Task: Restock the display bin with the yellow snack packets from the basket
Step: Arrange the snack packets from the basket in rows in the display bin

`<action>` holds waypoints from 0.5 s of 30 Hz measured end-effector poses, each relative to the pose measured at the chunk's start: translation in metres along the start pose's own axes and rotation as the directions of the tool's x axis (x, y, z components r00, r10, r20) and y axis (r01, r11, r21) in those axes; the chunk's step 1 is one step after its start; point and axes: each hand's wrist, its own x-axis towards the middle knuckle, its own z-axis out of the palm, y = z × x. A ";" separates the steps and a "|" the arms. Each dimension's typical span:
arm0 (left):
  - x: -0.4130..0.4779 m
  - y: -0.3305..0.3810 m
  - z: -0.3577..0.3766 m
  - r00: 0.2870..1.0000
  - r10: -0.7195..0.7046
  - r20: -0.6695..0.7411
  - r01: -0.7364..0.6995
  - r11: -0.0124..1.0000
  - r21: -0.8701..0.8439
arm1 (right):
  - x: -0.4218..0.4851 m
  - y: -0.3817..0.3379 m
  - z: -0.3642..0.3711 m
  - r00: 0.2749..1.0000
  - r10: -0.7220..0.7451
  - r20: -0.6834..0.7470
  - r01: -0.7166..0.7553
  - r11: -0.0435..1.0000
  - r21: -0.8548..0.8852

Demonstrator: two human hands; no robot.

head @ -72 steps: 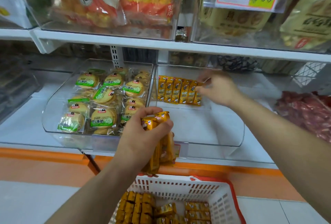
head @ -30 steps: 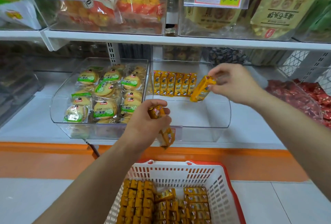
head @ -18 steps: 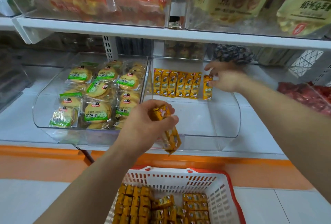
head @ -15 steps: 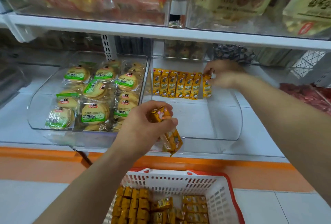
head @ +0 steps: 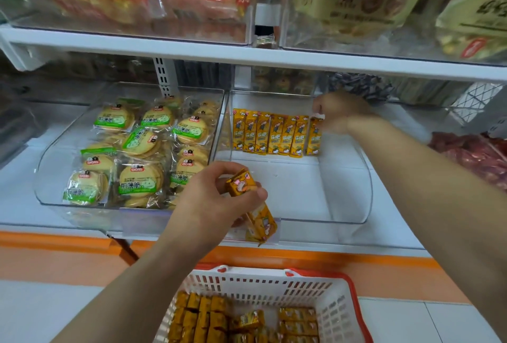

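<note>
The right hand [head: 340, 112] pinched the end packet [head: 314, 137] of the row [head: 271, 137] at the back of the display bin [head: 366, 178]; a bump could knock them all down. The left hand [head: 216, 205] gripped spare packets [head: 260, 222], which might slip.

White shelf [head: 395, 213] carries cookie bin [head: 55, 167] and display bin [head: 301, 192] (clear, side by side).
</note>
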 end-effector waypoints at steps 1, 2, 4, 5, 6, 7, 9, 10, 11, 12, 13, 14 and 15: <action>-0.001 0.001 0.001 1.000 0.003 0.001 -0.003 1.000 0.009 | -0.009 -0.001 -0.006 0.999 0.025 -0.021 -0.024 0.998 0.054; -0.003 0.003 0.002 1.000 0.008 0.001 -0.008 1.000 0.016 | -0.022 -0.003 -0.012 0.998 0.041 -0.050 -0.036 0.994 0.104; -0.007 0.007 0.004 1.000 0.009 -0.006 -0.009 1.000 0.003 | -0.058 -0.010 -0.025 0.991 0.038 -0.127 -0.009 0.976 0.219; -0.009 0.010 0.006 1.000 0.006 -0.010 -0.006 1.000 -0.009 | -0.080 -0.015 -0.029 0.986 0.023 -0.165 0.028 0.953 0.301; -0.010 0.012 0.007 1.000 0.004 -0.009 -0.004 1.000 -0.012 | -0.104 -0.021 -0.033 0.981 0.008 -0.194 0.072 0.914 0.399; -0.012 0.014 0.009 1.000 0.000 -0.004 0.000 1.000 -0.010 | -0.128 -0.029 -0.036 0.979 -0.007 -0.205 0.113 0.852 0.511; -0.016 0.017 0.012 1.000 -0.016 0.006 0.016 1.000 -0.015 | -0.173 -0.049 -0.038 0.985 -0.057 -0.164 0.160 0.675 0.721; -0.019 0.018 0.014 1.000 -0.027 0.014 0.028 0.999 -0.033 | -0.193 -0.060 -0.038 0.988 -0.086 -0.126 0.153 0.584 0.797; -0.022 0.019 0.017 0.999 -0.036 0.025 0.037 0.997 -0.065 | -0.209 -0.069 -0.036 0.991 -0.104 -0.088 0.129 0.525 0.842; -0.025 0.020 0.019 0.998 -0.042 0.037 0.046 0.993 -0.106 | -0.223 -0.077 -0.034 0.992 -0.113 -0.052 0.102 0.497 0.862; -0.028 0.021 0.022 0.998 -0.046 0.047 0.053 0.987 -0.152 | -0.234 -0.082 -0.030 0.993 -0.114 -0.022 0.074 0.482 0.873; -0.031 0.022 0.024 0.998 -0.049 0.051 0.058 0.978 -0.200 | -0.241 -0.085 -0.026 0.994 -0.112 0.004 0.049 0.468 0.883; -0.034 0.023 0.026 0.997 -0.050 0.050 0.061 0.968 -0.245 | -0.246 -0.087 -0.023 0.993 -0.111 0.027 0.024 0.437 0.899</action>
